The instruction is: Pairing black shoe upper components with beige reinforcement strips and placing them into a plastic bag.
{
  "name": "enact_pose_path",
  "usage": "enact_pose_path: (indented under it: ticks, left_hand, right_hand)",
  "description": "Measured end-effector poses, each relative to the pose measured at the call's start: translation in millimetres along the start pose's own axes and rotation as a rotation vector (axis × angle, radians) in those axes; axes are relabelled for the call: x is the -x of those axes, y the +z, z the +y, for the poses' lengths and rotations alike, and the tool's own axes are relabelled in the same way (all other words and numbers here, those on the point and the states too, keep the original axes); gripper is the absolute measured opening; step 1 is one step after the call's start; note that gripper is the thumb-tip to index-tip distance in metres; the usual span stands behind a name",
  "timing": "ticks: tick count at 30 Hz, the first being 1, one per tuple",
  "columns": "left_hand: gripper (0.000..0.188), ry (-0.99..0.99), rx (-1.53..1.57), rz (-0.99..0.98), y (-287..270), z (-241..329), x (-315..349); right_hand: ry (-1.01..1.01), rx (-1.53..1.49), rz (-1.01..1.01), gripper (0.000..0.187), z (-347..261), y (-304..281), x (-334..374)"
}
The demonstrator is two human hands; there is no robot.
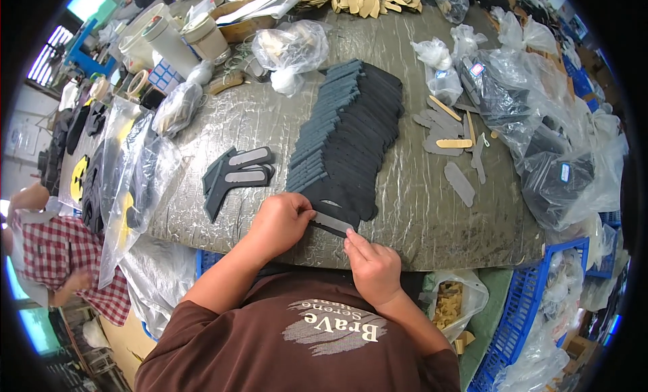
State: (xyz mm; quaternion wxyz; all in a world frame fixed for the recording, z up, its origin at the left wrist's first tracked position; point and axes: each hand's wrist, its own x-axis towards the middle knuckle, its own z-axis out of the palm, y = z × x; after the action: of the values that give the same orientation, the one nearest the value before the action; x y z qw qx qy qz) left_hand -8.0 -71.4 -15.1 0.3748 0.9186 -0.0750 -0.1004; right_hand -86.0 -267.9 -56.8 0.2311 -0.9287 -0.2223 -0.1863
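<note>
At the table's near edge, my left hand is closed on the left end of a grey strip with rounded ends. The thumb and fingers of my right hand pinch the strip's right end. Under the strip shows the edge of a dark flat piece. Just beyond lies a long overlapping row of dark flat pieces, with blue-green ends along its left side. Left of my hands, a few dark pieces bearing grey strips lie in a small heap.
Loose grey strips and wooden sticks lie to the right. Clear bags with dark pieces line the right side. A knotted bag and tubs stand at the back left. A blue crate is below; another person is at left.
</note>
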Motion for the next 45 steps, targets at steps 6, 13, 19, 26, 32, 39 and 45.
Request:
enact_pose_path:
  ticks: [6,13,19,26,32,39,45]
  left_hand:
    - [0.009,0.171,-0.12,0.097,10.4,-6.8,0.1]
    - [0.006,0.186,-0.067,0.172,-9.4,-17.7,3.3]
    - [0.014,-0.19,-0.014,0.361,-86.5,-56.9,-4.4]
    - [0.055,0.092,-0.005,0.287,-60.7,-28.8,12.7]
    - [0.077,0.556,-0.023,-0.06,-3.9,12.4,29.3]
    - [0.073,0.61,0.119,-0.149,7.8,8.7,31.9]
    - [0.069,0.558,0.234,-0.214,7.7,6.0,33.8]
  right_hand:
    - [0.007,-0.012,-0.004,0.008,0.2,-0.5,0.0]
    - [0.084,-0.292,0.132,0.013,4.8,-2.1,0.0]
    - [0.622,-0.826,0.19,0.019,9.4,-12.9,10.3]
    - [0.674,-1.267,0.002,0.012,-21.1,-9.1,-33.2]
    - [0.508,-1.169,-0.154,0.008,-33.3,-4.4,-47.3]
    - [0.757,-1.218,-0.301,0.005,-31.1,-19.7,-46.5]
    - [0.815,-1.409,-0.275,0.004,-26.6,-6.2,-35.1]
